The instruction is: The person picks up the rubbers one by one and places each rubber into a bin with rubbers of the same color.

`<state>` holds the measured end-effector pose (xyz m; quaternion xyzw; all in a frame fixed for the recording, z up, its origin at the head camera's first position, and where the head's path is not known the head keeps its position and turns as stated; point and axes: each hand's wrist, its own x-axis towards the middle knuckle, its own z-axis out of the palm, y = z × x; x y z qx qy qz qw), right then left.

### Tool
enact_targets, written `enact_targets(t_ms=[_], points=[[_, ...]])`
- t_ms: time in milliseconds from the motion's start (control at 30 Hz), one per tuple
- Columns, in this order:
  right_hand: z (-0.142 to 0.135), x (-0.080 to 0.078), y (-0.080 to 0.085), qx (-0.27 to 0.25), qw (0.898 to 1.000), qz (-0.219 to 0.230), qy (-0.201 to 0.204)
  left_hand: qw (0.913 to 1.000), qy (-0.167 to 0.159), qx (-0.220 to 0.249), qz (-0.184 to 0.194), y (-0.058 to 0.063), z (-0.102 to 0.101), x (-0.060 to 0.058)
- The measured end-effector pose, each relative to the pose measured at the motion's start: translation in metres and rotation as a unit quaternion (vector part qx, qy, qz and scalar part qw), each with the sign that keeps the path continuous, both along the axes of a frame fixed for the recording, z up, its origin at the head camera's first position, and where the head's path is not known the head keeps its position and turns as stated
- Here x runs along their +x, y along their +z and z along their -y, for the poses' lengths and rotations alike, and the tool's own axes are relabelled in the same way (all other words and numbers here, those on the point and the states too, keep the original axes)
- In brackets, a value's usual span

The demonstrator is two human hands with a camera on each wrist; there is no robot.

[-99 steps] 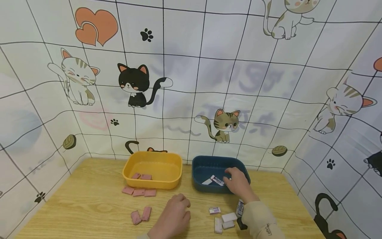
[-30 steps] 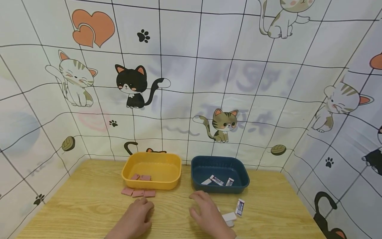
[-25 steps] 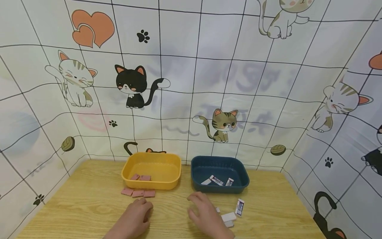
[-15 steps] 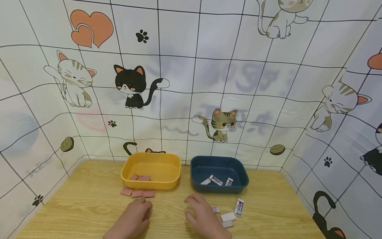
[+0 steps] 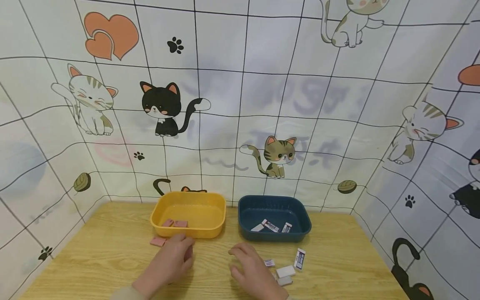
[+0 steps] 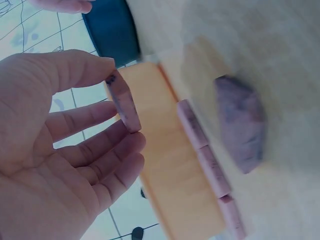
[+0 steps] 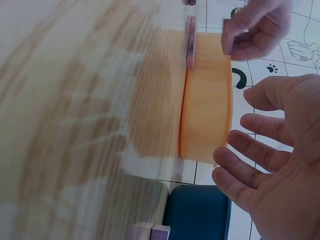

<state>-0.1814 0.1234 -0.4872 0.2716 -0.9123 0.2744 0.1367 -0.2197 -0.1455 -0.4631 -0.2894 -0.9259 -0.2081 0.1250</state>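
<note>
My left hand (image 5: 172,258) is raised just before the yellow basket (image 5: 191,232). In the left wrist view its thumb and fingers pinch a small pink eraser (image 6: 125,102), hidden from the head view. Three pink erasers (image 6: 192,123) lie in a row along the basket's front, and another pink eraser (image 6: 241,124) lies nearer on the table. Inside the yellow basket are pink erasers (image 5: 181,223). My right hand (image 5: 253,271), fingers loosely bent and holding nothing, hovers left of several white erasers (image 5: 286,271), one with a printed sleeve (image 5: 299,259).
A dark blue basket (image 5: 273,236) stands right of the yellow one, with white erasers (image 5: 271,226) in it. Both stand at the back of the wooden table (image 5: 101,250), against a cat-patterned cloth (image 5: 225,96).
Over three seconds my right hand came back from the blue basket, leaving a sleeved eraser there. In the last half second my left hand moved forward and up towards the yellow basket.
</note>
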Motion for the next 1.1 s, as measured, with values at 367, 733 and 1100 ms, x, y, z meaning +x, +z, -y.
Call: enact_targets(t_ms=[367, 733, 1100], points=[[0.002, -0.003, 0.002, 0.012, 1.0, 0.009, 0.001, 0.9992, -0.004, 0.006, -0.04, 0.03, -0.013, -0.018], [0.013, -0.015, 0.003, 0.017, 0.998, -0.064, 0.011, 0.9994, 0.03, -0.011, 0.015, 0.042, -0.025, -0.04], [0.015, -0.024, 0.005, 0.022, 0.999, -0.027, 0.004, 0.9906, 0.07, -0.001, 0.118, 0.034, -0.026, -0.071]])
